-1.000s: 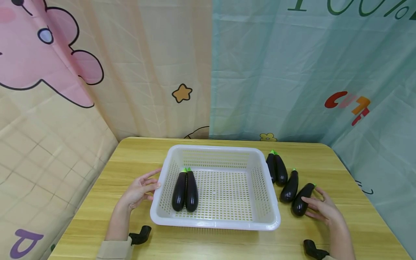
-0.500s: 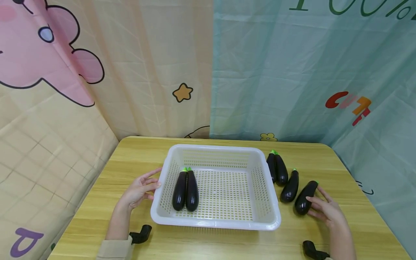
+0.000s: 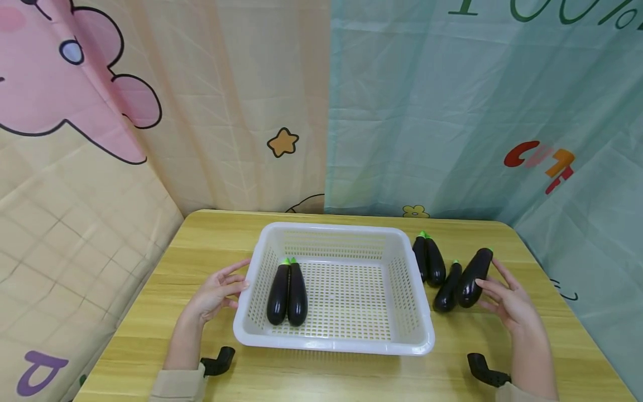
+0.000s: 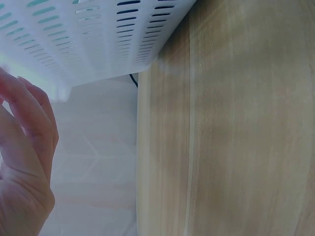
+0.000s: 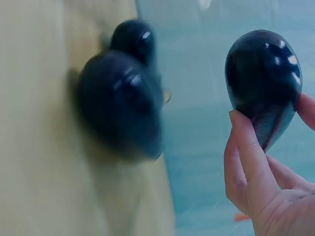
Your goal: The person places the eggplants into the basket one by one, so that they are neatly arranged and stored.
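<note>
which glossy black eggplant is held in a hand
The rightmost glossy black eggplant, the only one pinched by the right hand; two others lie in the white plastic basket, three others on the yellow wooden table.

The surface (image 3: 321, 374) is light yellow wood with a grain running from side to side, its two far corners rounded off. A white plastic basket (image 3: 331, 345) with slotted walls stands near the middle of it. Just to the right of the basket, two dark, glossy eggplants lie close together, the left one (image 3: 420, 259) partly hidden by the rim and the right one (image 3: 436, 263) in full view. A third eggplant (image 3: 446, 291) lies nearer the front, its green tip toward the far edge.
</note>
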`<state>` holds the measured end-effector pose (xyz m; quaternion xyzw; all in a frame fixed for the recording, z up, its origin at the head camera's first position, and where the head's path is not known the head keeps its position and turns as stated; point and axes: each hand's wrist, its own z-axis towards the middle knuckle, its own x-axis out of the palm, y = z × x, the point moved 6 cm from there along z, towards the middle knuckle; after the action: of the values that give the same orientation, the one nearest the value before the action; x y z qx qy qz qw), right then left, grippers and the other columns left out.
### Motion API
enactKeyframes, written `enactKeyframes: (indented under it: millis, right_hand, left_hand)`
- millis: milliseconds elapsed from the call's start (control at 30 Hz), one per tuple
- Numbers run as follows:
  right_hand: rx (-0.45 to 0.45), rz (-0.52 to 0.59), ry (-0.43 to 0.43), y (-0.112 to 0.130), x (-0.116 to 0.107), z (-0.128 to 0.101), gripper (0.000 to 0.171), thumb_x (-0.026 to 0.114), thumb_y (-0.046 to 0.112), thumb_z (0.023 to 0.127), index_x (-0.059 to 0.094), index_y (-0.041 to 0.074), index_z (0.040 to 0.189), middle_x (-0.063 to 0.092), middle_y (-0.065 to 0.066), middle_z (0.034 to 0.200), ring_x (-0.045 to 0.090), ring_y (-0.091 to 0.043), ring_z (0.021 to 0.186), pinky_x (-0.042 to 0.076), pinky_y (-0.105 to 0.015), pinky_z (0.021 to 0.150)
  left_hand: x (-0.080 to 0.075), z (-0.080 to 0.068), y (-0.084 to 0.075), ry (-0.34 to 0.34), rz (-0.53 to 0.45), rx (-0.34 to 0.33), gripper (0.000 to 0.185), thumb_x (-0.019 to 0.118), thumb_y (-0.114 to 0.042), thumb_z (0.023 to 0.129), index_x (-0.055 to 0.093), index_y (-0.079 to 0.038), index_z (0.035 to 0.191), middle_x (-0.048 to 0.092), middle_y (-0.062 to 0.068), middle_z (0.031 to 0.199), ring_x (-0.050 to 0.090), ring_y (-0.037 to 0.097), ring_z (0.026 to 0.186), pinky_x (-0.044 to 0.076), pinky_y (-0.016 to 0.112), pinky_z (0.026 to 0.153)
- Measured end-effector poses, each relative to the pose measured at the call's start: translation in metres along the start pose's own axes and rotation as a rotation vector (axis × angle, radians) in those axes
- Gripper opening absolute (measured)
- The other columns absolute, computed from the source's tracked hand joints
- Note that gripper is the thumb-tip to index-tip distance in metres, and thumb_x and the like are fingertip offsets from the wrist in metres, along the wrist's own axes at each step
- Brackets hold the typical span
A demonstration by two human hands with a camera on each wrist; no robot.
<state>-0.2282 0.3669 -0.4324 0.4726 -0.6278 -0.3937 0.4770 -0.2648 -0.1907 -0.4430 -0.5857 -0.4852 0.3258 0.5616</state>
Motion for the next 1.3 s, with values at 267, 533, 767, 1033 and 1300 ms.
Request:
enactKeyframes:
  millis: [267, 533, 767, 1033, 1300]
  right_hand:
    - [-0.085, 0.058, 0.077, 0.031, 0.038, 0.004, 0.082, 0.055, -0.001, 0.088, 0.008, 0.031, 0.147, 0.058, 0.016, 0.098, 0.062, -0.006, 0.086, 0.055, -0.028, 0.067]
    - [-0.088, -0.042, 0.091, 0.047, 0.078, 0.008, 0.08, 0.059, 0.003, 0.087, 0.013, 0.031, 0.147, 0.049, 0.01, 0.107, 0.059, -0.002, 0.09, 0.054, -0.026, 0.071]
    - [-0.098, -0.129, 0.125, 0.05, 0.119, 0.008, 0.082, 0.062, 0.004, 0.085, 0.015, 0.026, 0.148, 0.049, 0.007, 0.109, 0.059, -0.004, 0.09, 0.054, -0.028, 0.072]
    - [-0.087, -0.197, 0.157, 0.048, 0.149, 0.008, 0.082, 0.064, 0.005, 0.084, 0.015, 0.024, 0.148, 0.042, -0.007, 0.125, 0.059, -0.005, 0.092, 0.055, -0.032, 0.075]
    - [-0.069, -0.264, 0.199, 0.054, 0.166, 0.007, 0.081, 0.063, 0.008, 0.085, 0.015, 0.026, 0.148, 0.022, -0.024, 0.144, 0.057, -0.007, 0.095, 0.054, -0.037, 0.078]
  left_hand:
    - [0.001, 0.0, 0.0, 0.008, -0.007, 0.001, 0.063, 0.057, -0.002, 0.088, 0.026, -0.001, 0.142, 0.063, -0.002, 0.089, 0.062, 0.012, 0.072, 0.055, 0.023, 0.052]
    - [0.001, 0.001, 0.001, 0.007, -0.012, 0.001, 0.062, 0.058, -0.002, 0.088, 0.028, -0.002, 0.142, 0.063, -0.003, 0.089, 0.062, 0.012, 0.072, 0.055, 0.023, 0.053]
    - [0.001, 0.001, 0.002, 0.024, -0.028, 0.014, 0.059, 0.056, -0.001, 0.089, 0.03, -0.002, 0.141, 0.063, -0.003, 0.088, 0.061, 0.011, 0.07, 0.055, 0.023, 0.052]
    - [0.001, 0.0, 0.002, 0.027, -0.034, 0.017, 0.058, 0.056, -0.001, 0.089, 0.03, -0.004, 0.141, 0.063, -0.003, 0.088, 0.061, 0.011, 0.071, 0.055, 0.023, 0.052]
    - [0.001, 0.0, 0.001, 0.021, -0.022, 0.018, 0.059, 0.056, -0.001, 0.089, 0.029, -0.003, 0.141, 0.063, -0.002, 0.088, 0.063, 0.012, 0.073, 0.055, 0.023, 0.053]
